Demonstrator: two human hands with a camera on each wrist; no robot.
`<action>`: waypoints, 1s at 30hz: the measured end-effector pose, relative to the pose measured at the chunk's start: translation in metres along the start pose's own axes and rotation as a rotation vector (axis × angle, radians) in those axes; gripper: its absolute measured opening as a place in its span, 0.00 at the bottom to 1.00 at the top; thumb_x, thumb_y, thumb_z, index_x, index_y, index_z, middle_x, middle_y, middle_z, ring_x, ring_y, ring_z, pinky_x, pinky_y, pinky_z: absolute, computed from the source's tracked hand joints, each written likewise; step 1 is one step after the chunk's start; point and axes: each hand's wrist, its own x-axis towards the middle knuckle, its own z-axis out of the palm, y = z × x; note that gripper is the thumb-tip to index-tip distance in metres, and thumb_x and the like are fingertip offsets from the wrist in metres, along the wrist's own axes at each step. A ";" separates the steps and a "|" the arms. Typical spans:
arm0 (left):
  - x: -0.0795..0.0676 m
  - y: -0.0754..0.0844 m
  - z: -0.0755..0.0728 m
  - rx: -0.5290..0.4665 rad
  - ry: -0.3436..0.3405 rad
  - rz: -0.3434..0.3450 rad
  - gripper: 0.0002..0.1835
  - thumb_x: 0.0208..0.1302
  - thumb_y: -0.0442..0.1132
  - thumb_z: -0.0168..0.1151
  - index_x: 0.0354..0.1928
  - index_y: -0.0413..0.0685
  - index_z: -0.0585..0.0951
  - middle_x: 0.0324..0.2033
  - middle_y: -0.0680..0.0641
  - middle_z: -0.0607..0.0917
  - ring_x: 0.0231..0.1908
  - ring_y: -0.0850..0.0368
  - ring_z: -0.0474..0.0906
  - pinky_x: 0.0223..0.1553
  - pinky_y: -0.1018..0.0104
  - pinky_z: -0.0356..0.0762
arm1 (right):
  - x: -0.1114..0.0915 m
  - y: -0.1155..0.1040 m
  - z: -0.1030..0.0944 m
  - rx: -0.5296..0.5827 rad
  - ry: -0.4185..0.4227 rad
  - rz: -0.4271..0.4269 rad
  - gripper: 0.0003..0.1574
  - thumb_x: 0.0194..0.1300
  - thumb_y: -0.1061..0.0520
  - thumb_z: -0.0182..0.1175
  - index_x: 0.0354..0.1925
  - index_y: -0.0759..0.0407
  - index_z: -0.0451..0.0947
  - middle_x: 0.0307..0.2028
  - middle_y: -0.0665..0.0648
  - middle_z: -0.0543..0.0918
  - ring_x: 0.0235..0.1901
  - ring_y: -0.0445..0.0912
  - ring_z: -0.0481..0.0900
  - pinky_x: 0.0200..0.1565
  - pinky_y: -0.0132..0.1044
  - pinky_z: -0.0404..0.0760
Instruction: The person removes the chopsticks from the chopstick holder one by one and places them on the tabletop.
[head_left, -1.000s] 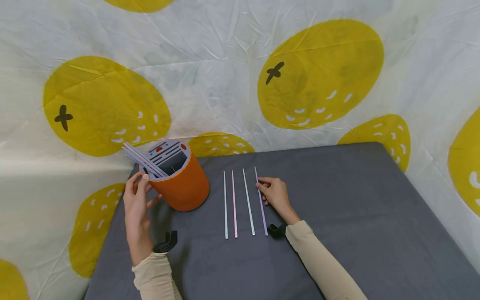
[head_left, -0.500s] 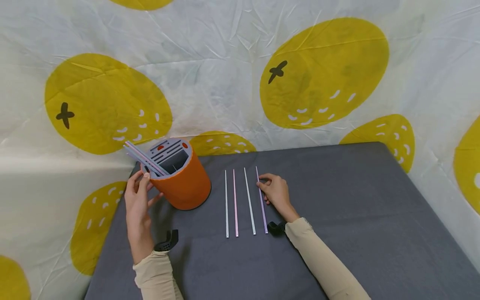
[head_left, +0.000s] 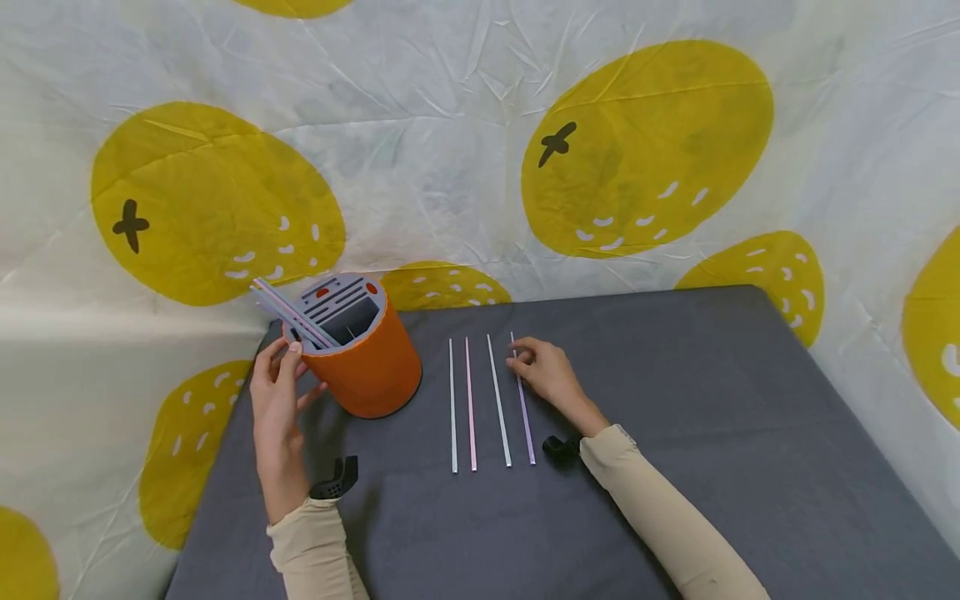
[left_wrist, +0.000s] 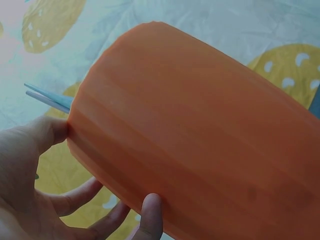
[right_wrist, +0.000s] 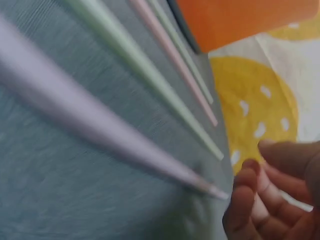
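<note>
An orange round pen holder point(head_left: 371, 375) with a grey slotted top stands at the left in the head view. My left hand point(head_left: 276, 408) grips its left side, the thumb at the rim and the fingers against the wall, as the left wrist view shows. Several pale straws point(head_left: 288, 312) lean out of it. My right hand point(head_left: 553, 375) hovers at the upper part of a purple straw point(head_left: 527, 421), fingers loosely bent and pinching nothing. Left of that straw lie a pale green straw point(head_left: 499, 408), a pink straw point(head_left: 471, 408) and a whitish straw point(head_left: 453, 408), roughly parallel.
A dark grey cloth covers the table point(head_left: 675, 400). Behind it and at the left hangs a white curtain point(head_left: 420, 183) with yellow fruit prints, close to the pen holder.
My right hand has let go of the purple straw, its fingers rising slightly off it. The left hand keeps its hold on the pen holder, and the straws stay in place.
</note>
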 end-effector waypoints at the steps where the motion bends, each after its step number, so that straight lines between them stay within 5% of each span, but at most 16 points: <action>1: 0.000 0.000 0.000 -0.003 0.000 0.000 0.33 0.73 0.62 0.59 0.75 0.63 0.68 0.62 0.57 0.73 0.59 0.57 0.71 0.38 0.67 0.89 | 0.001 -0.004 0.000 0.003 -0.018 -0.028 0.22 0.71 0.56 0.68 0.59 0.63 0.83 0.35 0.58 0.89 0.19 0.41 0.77 0.22 0.34 0.76; 12: 0.001 -0.002 0.002 -0.054 -0.010 0.028 0.32 0.72 0.60 0.62 0.74 0.61 0.69 0.59 0.58 0.75 0.57 0.58 0.72 0.36 0.65 0.90 | 0.008 -0.072 0.000 0.074 -0.122 -0.281 0.18 0.76 0.55 0.63 0.60 0.54 0.83 0.51 0.53 0.86 0.47 0.46 0.84 0.48 0.41 0.84; 20: -0.002 -0.001 0.001 -0.066 0.005 0.020 0.33 0.72 0.59 0.63 0.74 0.59 0.70 0.60 0.56 0.75 0.56 0.59 0.73 0.35 0.63 0.90 | 0.014 -0.123 0.010 0.171 -0.137 -0.415 0.15 0.76 0.56 0.62 0.58 0.51 0.84 0.54 0.52 0.87 0.50 0.43 0.84 0.52 0.38 0.85; 30: -0.002 0.001 0.004 -0.035 0.002 0.011 0.31 0.75 0.59 0.59 0.73 0.59 0.68 0.59 0.57 0.73 0.59 0.56 0.72 0.36 0.67 0.90 | 0.029 -0.182 0.027 0.129 -0.168 -0.565 0.13 0.76 0.56 0.63 0.55 0.57 0.85 0.51 0.52 0.86 0.51 0.44 0.81 0.59 0.39 0.82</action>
